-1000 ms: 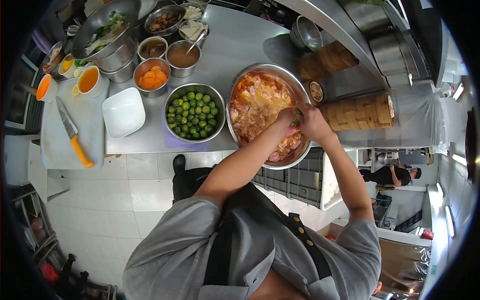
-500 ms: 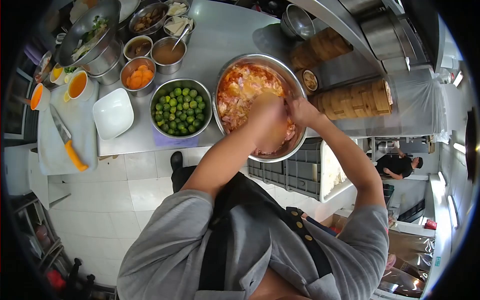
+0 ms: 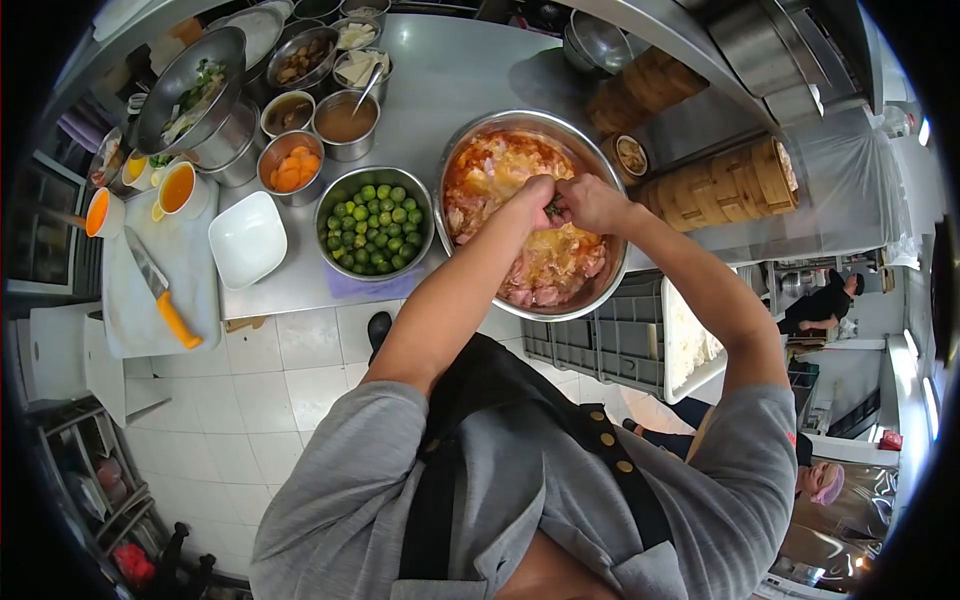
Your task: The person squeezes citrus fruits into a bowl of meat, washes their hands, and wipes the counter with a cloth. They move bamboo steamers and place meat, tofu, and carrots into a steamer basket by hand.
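A large steel mixing bowl (image 3: 616, 268) holds raw meat pieces (image 3: 565, 265) in an orange-red, wet marinade. Over its middle my left hand (image 3: 533, 200) and my right hand (image 3: 592, 204) meet, fingers closed together. Between them shows a bit of a small dark green fruit (image 3: 555, 209), which looks like a calamansi; my fingers hide most of it. To the left stands a steel bowl (image 3: 424, 240) full of whole calamansi (image 3: 375, 228).
A white square dish (image 3: 248, 240) and a cutting board (image 3: 125, 300) with an orange-handled knife (image 3: 172, 312) lie left. Steel pots with carrots (image 3: 295, 170) and brown sauce (image 3: 345, 118) stand behind. Bamboo steamers (image 3: 720, 190) are right. Co-workers (image 3: 825, 305) are farther off at right.
My left hand, blurred before, has moved up to the bowl's middle and is now sharp. My right hand has come left against it. The whole view has shifted slightly.
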`<action>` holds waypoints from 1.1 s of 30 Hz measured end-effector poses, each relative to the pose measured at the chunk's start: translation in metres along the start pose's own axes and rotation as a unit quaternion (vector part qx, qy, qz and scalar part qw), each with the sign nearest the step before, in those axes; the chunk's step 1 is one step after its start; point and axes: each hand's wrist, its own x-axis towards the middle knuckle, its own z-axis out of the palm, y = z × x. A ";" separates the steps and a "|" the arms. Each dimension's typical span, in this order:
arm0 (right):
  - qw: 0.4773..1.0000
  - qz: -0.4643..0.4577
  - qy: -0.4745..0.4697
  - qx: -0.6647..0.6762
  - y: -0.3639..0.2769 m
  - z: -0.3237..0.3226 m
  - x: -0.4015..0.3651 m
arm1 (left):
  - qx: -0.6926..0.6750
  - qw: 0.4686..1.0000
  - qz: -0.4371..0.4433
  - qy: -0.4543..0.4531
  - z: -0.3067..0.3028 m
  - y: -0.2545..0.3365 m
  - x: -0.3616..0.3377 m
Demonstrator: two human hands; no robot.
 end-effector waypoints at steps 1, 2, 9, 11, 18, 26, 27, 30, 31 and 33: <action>1.000 0.000 -0.001 -0.001 -0.001 0.000 0.001 | 0.007 1.000 -0.003 -0.003 -0.004 -0.001 0.004; 1.000 0.006 -0.005 -0.006 -0.002 0.000 0.002 | 0.006 1.000 -0.003 -0.004 -0.007 0.000 0.007; 0.999 0.009 0.013 -0.032 -0.002 0.000 0.010 | -0.016 1.000 -0.001 -0.014 -0.007 0.014 -0.006; 0.999 0.014 0.013 -0.033 -0.005 -0.003 0.011 | -0.011 0.999 -0.007 -0.032 -0.003 0.016 -0.010; 1.000 0.010 0.010 -0.003 -0.012 -0.019 0.013 | 0.089 0.995 0.029 0.030 0.014 0.037 -0.031; 0.986 0.070 0.119 0.094 -0.023 -0.019 0.004 | 0.390 0.920 -0.016 -0.020 0.021 0.060 -0.047; 0.982 0.091 0.128 0.109 -0.025 -0.021 0.002 | 0.395 0.918 -0.018 -0.015 0.021 0.064 -0.043; 0.976 0.077 0.183 0.085 -0.011 -0.018 0.007 | 0.377 0.922 -0.070 -0.053 0.026 0.075 -0.033; 0.975 0.065 0.191 0.099 -0.009 -0.021 0.005 | 0.415 0.905 -0.068 -0.063 0.029 0.079 -0.034; 0.973 0.062 0.200 0.101 0.000 -0.024 0.006 | 0.446 0.890 -0.064 -0.068 0.031 0.087 -0.033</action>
